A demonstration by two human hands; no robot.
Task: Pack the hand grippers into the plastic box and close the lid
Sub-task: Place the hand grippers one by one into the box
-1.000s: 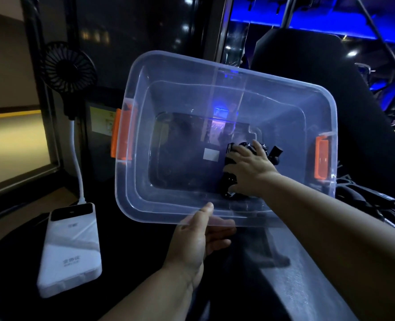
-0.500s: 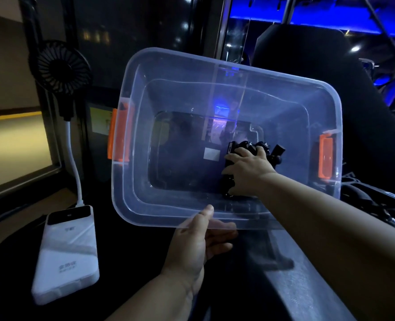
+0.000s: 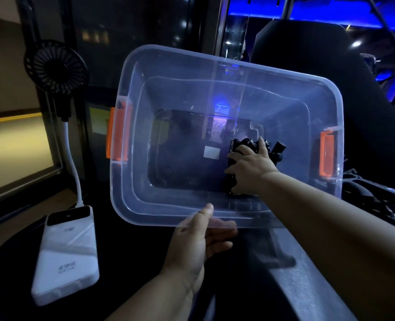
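A clear plastic box [image 3: 145, 205] with orange side latches is tilted toward me in the middle of the head view. My left hand [image 3: 199, 242] grips its near rim, thumb on top and fingers underneath. Inside, at the right of the box floor, lies a black hand gripper [image 3: 275, 149]. My right hand [image 3: 249, 167] reaches over the near rim and its fingers curl round that black hand gripper, covering most of it. No lid is in view.
A white power bank [image 3: 67, 253] lies at the lower left, wired to a small black fan [image 3: 55, 66] on a white gooseneck. More dark gear [image 3: 377, 200] lies at the right behind the box. A dark chair back [image 3: 307, 49] stands behind.
The box sits a little lower and more level in my view. My right hand stays on the black hand gripper at the box floor, and my left hand keeps its hold on the rim.
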